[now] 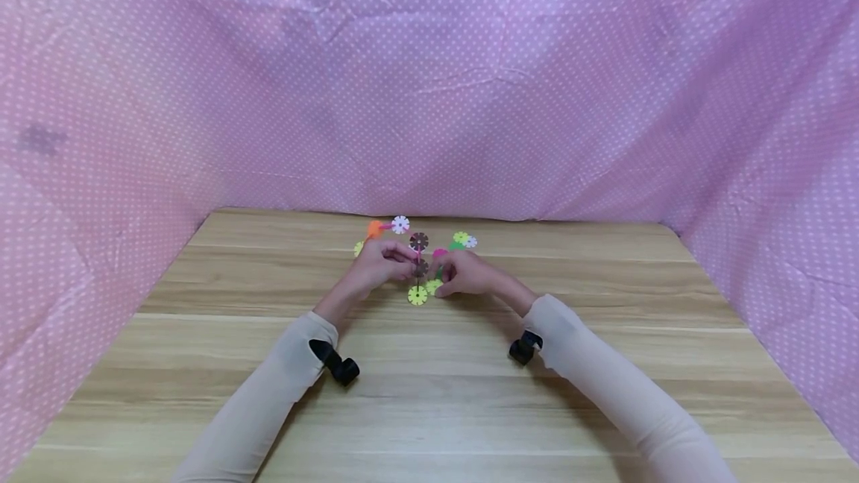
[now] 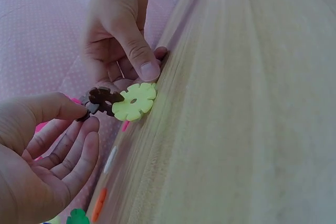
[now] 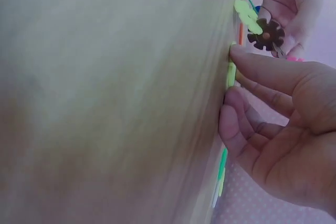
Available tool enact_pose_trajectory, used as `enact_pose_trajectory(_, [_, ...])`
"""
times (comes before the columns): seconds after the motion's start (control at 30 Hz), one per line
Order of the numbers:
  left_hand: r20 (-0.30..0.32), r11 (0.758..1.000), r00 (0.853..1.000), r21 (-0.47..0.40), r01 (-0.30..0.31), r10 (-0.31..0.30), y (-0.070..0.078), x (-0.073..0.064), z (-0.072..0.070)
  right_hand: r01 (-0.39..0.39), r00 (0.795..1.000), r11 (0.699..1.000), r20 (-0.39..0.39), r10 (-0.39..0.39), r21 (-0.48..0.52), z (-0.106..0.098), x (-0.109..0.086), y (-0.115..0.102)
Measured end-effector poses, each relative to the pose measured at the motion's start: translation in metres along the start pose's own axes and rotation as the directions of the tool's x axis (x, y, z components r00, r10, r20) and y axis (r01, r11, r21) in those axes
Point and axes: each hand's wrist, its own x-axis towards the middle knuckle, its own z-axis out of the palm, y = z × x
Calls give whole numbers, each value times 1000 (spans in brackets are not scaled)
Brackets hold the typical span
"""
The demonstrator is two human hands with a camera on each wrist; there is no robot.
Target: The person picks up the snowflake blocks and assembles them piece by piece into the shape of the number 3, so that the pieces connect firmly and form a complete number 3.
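My left hand (image 1: 382, 265) pinches a brown notched plastic disc (image 2: 107, 98) between thumb and fingertips. That disc belongs to a joined piece with another brown disc (image 1: 419, 241), a bit of pink and a yellow-green disc (image 1: 417, 295) at the near end. Just right of it, my right hand (image 1: 464, 274) has its thumb and curled fingers on a second yellow-green disc (image 3: 231, 74), low at the tabletop. The fingers cover part of this disc.
Left of the hands lie an orange disc (image 1: 375, 229), a white disc (image 1: 400, 225) and a yellow-green one (image 1: 359, 249). Beyond the right hand are pink (image 1: 439, 253), yellow-green (image 1: 460, 237) and white (image 1: 472, 241) discs. Pink dotted cloth (image 1: 429, 133) hangs behind the wooden table (image 1: 429, 408).
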Motion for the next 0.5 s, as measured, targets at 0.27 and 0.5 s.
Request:
enact_pose_trajectory(0.27, [11,1000,1000,-16,6,-5,1,-1,0,-89,992,994,-79,95,70,-6,-2,9])
enact_pose_trajectory(0.5, [13,1000,1000,-5,-2,2,2,-1,4,-73,989,990,-116,87,121,-10,-4,13])
